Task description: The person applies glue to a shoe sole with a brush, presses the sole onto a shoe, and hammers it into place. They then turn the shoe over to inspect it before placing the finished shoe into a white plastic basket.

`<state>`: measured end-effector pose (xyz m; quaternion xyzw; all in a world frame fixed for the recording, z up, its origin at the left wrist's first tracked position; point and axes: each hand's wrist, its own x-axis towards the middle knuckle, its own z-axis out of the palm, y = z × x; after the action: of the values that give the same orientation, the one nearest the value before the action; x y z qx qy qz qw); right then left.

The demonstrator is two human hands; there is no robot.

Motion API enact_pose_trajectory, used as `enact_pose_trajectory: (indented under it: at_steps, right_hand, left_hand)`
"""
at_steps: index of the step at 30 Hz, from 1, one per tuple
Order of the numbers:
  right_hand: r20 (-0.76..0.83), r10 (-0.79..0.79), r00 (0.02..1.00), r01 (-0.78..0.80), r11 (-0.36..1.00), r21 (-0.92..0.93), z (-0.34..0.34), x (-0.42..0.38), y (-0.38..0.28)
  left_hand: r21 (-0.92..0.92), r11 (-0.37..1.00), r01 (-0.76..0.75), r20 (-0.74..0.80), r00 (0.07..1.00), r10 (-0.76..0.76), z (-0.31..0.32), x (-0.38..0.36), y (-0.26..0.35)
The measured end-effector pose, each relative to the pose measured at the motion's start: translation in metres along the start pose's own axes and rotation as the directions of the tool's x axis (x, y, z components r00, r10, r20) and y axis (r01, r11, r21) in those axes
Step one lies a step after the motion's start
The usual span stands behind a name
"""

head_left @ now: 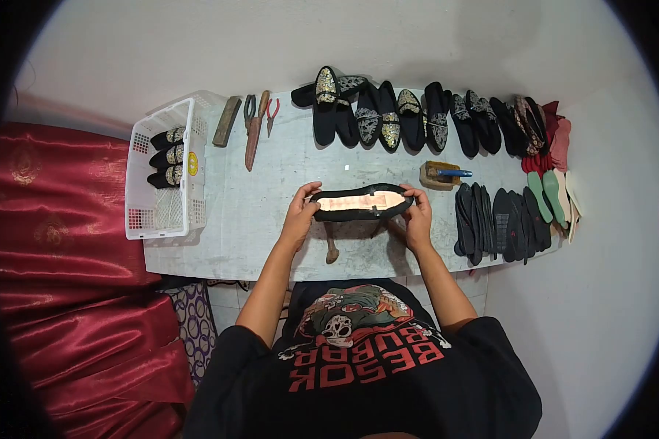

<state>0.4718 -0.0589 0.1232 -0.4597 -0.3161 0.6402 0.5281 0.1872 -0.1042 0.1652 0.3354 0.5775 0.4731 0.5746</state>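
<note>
A black shoe (344, 216) is held level above the table, its pale, unsoled underside turned up. My left hand (300, 216) grips its left end, fingers and thumb closed on the black edge. At the other end, my right hand (419, 218) is closed round the black rim. Partly hidden below the shoe lies a tool with a wooden handle (332, 250); its upper part cannot be seen. To the right sits a glue tub (433, 180) with a blue-handled brush (450, 173) across it.
A white plastic basket (190, 124) with several shoes stands at the left. Scissors (250, 110), red-handled pliers (272, 113) and a wooden block (227, 121) lie nearby. Finished shoes (370, 121) line the back; black soles (501, 219) and green insoles (540, 197) are at right.
</note>
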Motion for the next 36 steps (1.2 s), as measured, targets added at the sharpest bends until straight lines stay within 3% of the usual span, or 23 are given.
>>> enact_pose_trajectory:
  at_steps: [1,3,5,6,7,9,11,16,18,22,27,29,31,36]
  right_hand:
    - [-0.001,0.014,1.000,-0.014,1.000,-0.008,0.004,-0.004,0.001]
    - [0.033,0.043,0.999,-0.042,0.998,-0.040,0.007,-0.006,0.007]
    - [0.171,-0.035,0.985,0.094,0.932,-0.351,0.012,-0.008,0.024]
    - [0.229,-0.030,0.973,0.123,0.907,-0.402,0.017,-0.007,0.032]
    - [0.215,0.129,0.968,-0.046,0.934,-0.354,0.031,-0.014,0.033]
    - [0.214,0.104,0.971,-0.033,0.949,-0.314,0.051,-0.023,0.038]
    - [0.172,0.085,0.981,-0.023,0.942,-0.335,0.066,-0.029,0.036]
    - [0.081,0.052,0.995,-0.021,0.939,-0.344,0.078,-0.035,0.034]
    - [0.071,0.141,0.987,-0.133,0.985,-0.113,0.076,-0.036,0.038]
    - [0.028,0.138,0.990,-0.131,0.977,-0.168,0.082,-0.033,0.037]
    - [-0.008,-0.076,0.997,0.069,0.946,-0.316,0.104,-0.038,0.056]
    - [-0.049,-0.080,0.996,0.060,0.942,-0.330,0.111,-0.045,0.052]
    - [-0.120,0.018,0.993,-0.050,0.962,-0.269,0.113,-0.048,0.051]
    - [-0.094,0.045,0.995,-0.067,0.968,-0.242,0.107,-0.055,0.044]
  left_hand:
    - [-0.002,1.000,-0.002,-0.006,1.000,0.002,-0.006,-0.002,-0.003]
    - [-0.177,0.983,0.046,-0.006,0.999,-0.048,-0.023,-0.002,-0.009]
    - [-0.232,0.972,0.028,-0.043,0.998,-0.039,-0.049,0.000,-0.021]
    - [-0.187,0.982,0.012,-0.108,0.994,-0.032,-0.066,0.002,-0.026]
    - [-0.138,0.990,-0.003,-0.171,0.985,-0.021,-0.077,0.005,-0.024]
    - [-0.163,0.986,0.020,-0.199,0.979,-0.053,-0.093,0.006,-0.027]
    - [-0.208,0.978,-0.006,-0.049,0.999,-0.005,-0.107,0.013,-0.043]
    - [-0.402,0.915,0.015,0.007,1.000,-0.014,-0.117,0.021,-0.050]
    - [-0.392,0.919,0.026,0.034,0.999,-0.013,-0.121,0.022,-0.060]
    - [-0.402,0.915,0.030,0.121,0.992,0.021,-0.131,0.030,-0.074]
    - [-0.479,0.878,0.024,0.094,0.995,0.023,-0.136,0.037,-0.082]
    - [-0.477,0.879,0.012,0.114,0.992,0.049,-0.136,0.043,-0.087]
    - [-0.442,0.897,0.000,0.100,0.994,0.049,-0.137,0.049,-0.095]
    - [-0.448,0.894,-0.006,0.082,0.996,0.047,-0.134,0.050,-0.101]
